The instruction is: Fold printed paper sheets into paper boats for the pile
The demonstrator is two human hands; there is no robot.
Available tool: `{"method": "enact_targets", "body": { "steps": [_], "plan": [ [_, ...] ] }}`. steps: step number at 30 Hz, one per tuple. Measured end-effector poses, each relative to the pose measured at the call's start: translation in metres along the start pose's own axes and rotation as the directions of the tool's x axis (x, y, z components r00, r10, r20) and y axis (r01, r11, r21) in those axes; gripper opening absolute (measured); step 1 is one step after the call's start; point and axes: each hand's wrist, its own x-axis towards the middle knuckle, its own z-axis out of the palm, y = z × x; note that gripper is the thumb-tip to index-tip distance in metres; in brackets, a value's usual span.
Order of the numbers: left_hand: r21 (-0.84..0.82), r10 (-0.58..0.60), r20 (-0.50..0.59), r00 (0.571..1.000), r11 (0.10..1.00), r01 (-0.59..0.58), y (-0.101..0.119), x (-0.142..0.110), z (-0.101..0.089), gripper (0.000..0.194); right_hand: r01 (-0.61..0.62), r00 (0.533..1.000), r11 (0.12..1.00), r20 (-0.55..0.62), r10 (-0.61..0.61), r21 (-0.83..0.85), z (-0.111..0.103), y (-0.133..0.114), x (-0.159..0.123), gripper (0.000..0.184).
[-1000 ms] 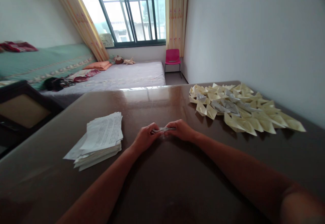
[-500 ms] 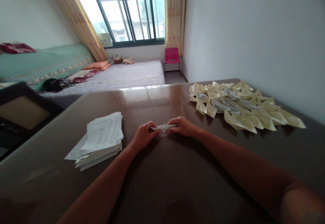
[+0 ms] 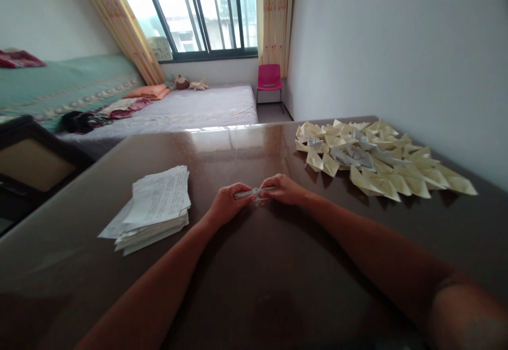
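Both my hands meet at the middle of a dark glossy table (image 3: 278,286). My left hand (image 3: 228,204) and my right hand (image 3: 283,190) each pinch one end of a small folded piece of printed paper (image 3: 254,193), held just above the tabletop. To the left of my left hand lies a stack of printed paper sheets (image 3: 156,210). At the right, by the wall, spreads a heap of several folded paper boats (image 3: 377,162), mostly cream, a few grey.
Beyond the table's far edge are a low bed (image 3: 190,112) with clothes and cushions, a pink chair (image 3: 269,79) by the curtain, and a barred window (image 3: 202,11). A dark wooden furniture piece (image 3: 32,159) stands at the left. A white wall runs along the right.
My hands stay together on the folded paper, working it slightly. The view has tilted a little, so everything sits slightly higher in the frame.
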Motion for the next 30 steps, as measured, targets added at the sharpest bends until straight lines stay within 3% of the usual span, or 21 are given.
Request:
{"method": "enact_targets", "body": {
  "steps": [6,11,15,18,20,24,27,30],
  "plan": [
    [-0.163,-0.131,0.046,0.99,0.977,0.137,0.002,0.001,-0.002,0.039,-0.013,1.0,0.994,-0.016,0.014,0.105,-0.005,0.003,0.002,0.051],
    [-0.226,-0.152,0.056,0.987,0.961,0.161,0.005,0.0,-0.002,0.039,-0.025,0.999,0.994,-0.038,0.029,0.107,-0.002,0.002,0.0,0.036],
    [-0.115,-0.075,0.007,0.997,0.991,0.075,0.005,0.002,-0.001,0.033,0.033,0.993,0.994,-0.116,-0.021,0.1,0.002,0.001,0.0,0.026],
    [0.083,0.022,-0.022,1.0,0.996,-0.02,0.001,0.003,-0.001,0.024,0.043,0.987,0.999,-0.155,-0.046,-0.028,0.003,0.007,0.0,0.021],
    [0.175,0.081,0.015,0.997,0.981,-0.082,-0.003,0.002,-0.004,0.02,0.048,0.985,0.988,-0.157,-0.071,-0.144,0.001,0.013,0.0,0.018],
    [0.137,0.141,0.131,0.981,0.978,-0.159,-0.012,-0.002,-0.013,0.041,0.085,0.987,0.977,-0.115,-0.109,-0.197,-0.006,0.017,-0.002,0.019],
    [0.116,0.211,0.186,0.959,0.965,-0.235,-0.015,-0.003,-0.021,0.026,0.082,0.99,0.984,-0.099,-0.098,-0.159,-0.013,0.013,-0.003,0.036],
    [0.168,0.238,0.214,0.947,0.946,-0.276,-0.015,-0.004,-0.027,0.011,0.11,0.991,0.984,-0.06,-0.119,-0.142,-0.021,0.011,-0.005,0.036]
  ]
}}
